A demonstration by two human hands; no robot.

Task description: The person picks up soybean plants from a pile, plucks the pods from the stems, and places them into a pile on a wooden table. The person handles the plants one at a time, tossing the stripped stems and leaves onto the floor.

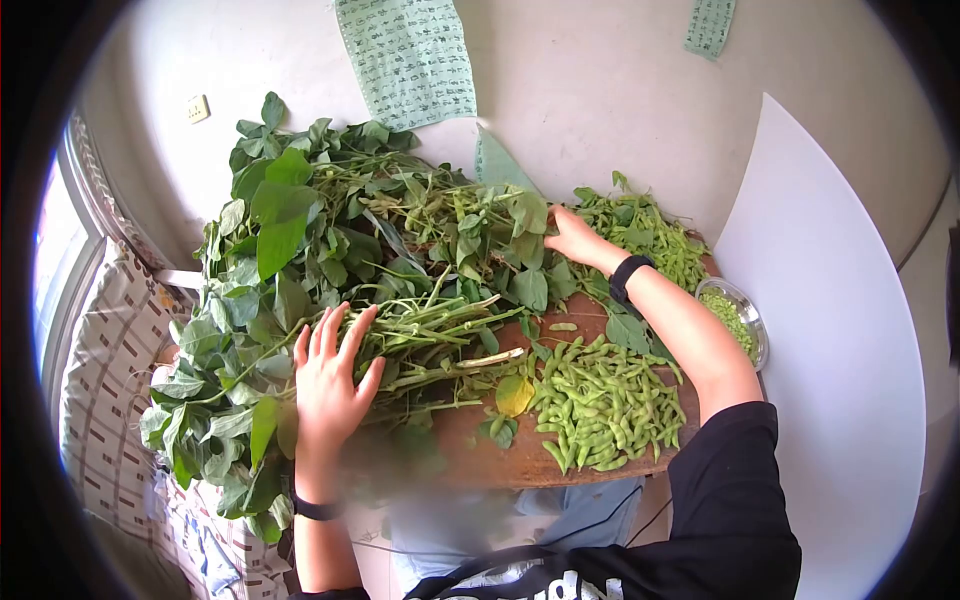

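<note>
My left hand [336, 380] lies with its fingers spread on the leaves and stems at the left of the wooden table [480, 440]. Cut green stems [430, 325] stretch rightward from beside it. My right hand [575, 240] reaches to the far side, its fingers bent at the edge of a leafy plant pile [470, 220]; the fingertips are partly behind leaves, and what they hold cannot be made out. Between my arms and nearer to me is a heap of green bean pods [605, 405], with a yellow leaf [514, 396] at its left edge.
More pods and leaves [650, 235] are piled at the back right. A metal bowl [762, 340] of shelled beans stands at the right edge beside a white curved panel [820, 350]. Green written sheets [410, 60] hang on the wall. Patterned fabric [105, 360] is at the left.
</note>
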